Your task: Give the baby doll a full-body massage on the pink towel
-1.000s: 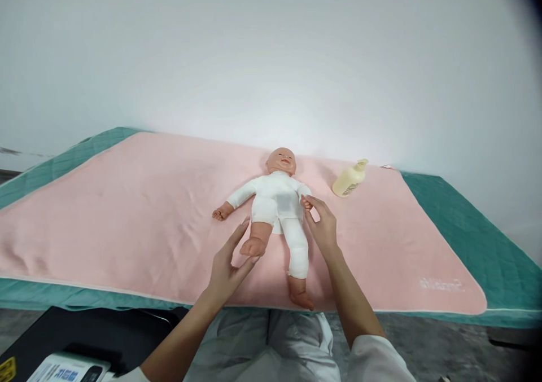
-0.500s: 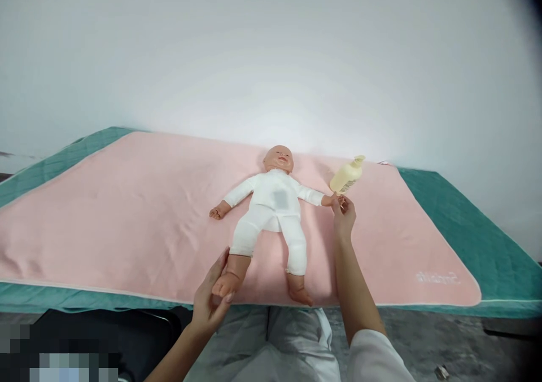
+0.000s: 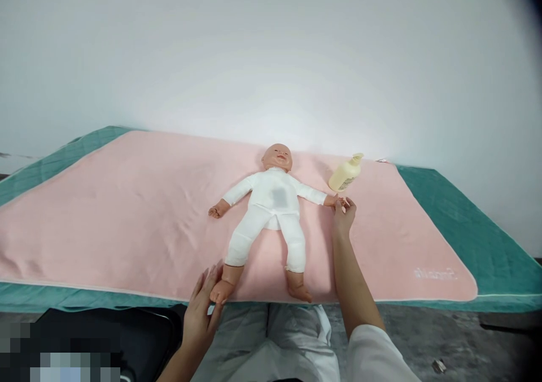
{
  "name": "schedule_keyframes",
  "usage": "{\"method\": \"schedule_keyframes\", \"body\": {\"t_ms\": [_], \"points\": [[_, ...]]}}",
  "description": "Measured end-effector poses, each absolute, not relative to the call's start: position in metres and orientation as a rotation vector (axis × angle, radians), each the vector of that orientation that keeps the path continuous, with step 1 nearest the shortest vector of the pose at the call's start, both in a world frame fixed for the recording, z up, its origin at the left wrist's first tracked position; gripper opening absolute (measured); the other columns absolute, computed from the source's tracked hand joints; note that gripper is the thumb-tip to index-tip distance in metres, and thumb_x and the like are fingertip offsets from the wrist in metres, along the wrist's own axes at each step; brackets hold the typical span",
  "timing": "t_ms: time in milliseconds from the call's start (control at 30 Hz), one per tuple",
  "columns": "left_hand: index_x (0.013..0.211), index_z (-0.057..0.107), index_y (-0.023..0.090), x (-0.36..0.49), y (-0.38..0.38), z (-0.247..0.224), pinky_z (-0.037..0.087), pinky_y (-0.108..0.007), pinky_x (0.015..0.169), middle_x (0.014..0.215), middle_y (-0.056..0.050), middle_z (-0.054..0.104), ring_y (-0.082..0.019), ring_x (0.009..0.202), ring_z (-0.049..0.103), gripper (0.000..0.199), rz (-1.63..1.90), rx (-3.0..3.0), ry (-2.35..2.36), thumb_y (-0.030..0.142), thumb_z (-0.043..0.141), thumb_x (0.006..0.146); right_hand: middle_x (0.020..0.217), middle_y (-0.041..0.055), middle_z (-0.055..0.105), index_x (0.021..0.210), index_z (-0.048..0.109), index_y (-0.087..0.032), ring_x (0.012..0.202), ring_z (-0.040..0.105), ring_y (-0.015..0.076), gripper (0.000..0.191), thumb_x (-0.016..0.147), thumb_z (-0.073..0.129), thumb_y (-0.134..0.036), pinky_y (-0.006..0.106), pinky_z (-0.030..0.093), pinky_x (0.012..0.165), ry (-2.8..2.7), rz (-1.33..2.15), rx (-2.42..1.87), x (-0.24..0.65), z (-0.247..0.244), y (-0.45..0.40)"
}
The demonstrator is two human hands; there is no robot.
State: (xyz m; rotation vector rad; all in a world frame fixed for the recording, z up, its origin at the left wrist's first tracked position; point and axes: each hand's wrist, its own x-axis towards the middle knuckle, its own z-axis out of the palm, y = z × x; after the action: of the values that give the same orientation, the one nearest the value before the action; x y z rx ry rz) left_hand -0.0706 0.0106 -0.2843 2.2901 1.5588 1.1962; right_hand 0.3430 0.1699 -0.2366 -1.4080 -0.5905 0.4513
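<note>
In the head view, the pink mat (image 3: 148,201) reaches close to the front edge of the green quilted pad (image 3: 470,224), with a broad stretch of it to the left of the doll (image 3: 277,193) and a shorter one to the right. At the back, the mat and pad meet a smooth, pale wall (image 3: 271,60). The mat is soft and matt, lightly creased on the left, with rounded corners and faint lettering near its front right one. The doll lies face up near the middle, its bald head toward the wall and its feet near the front edge; its white cloth body has a grey patch on the chest, and its hands and feet look smooth and moulded. The left hand (image 3: 201,314) has its fingers extended, slightly spread, with the thumb apart, at the doll's left-side foot as seen here. The right hand (image 3: 345,214) pinches the doll's outstretched hand between thumb and fingertips, just beside a pale yellow pump bottle (image 3: 344,175), which appears tilted.
</note>
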Motion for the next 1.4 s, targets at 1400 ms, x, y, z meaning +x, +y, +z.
{"method": "schedule_keyframes", "body": {"t_ms": [1400], "points": [[0.133, 0.055, 0.027, 0.019, 0.06, -0.202, 0.051, -0.041, 0.104, 0.13, -0.003, 0.064, -0.027, 0.139, 0.039, 0.049, 1.516, 1.82, 1.497, 0.031, 0.067, 0.085, 0.116, 0.006, 0.071, 0.117, 0.063, -0.023, 0.112, 0.066, 0.0181, 0.029, 0.091, 0.055, -0.014, 0.036, 0.059, 0.097, -1.769, -0.255, -0.995, 0.244, -0.191, 0.146]]}}
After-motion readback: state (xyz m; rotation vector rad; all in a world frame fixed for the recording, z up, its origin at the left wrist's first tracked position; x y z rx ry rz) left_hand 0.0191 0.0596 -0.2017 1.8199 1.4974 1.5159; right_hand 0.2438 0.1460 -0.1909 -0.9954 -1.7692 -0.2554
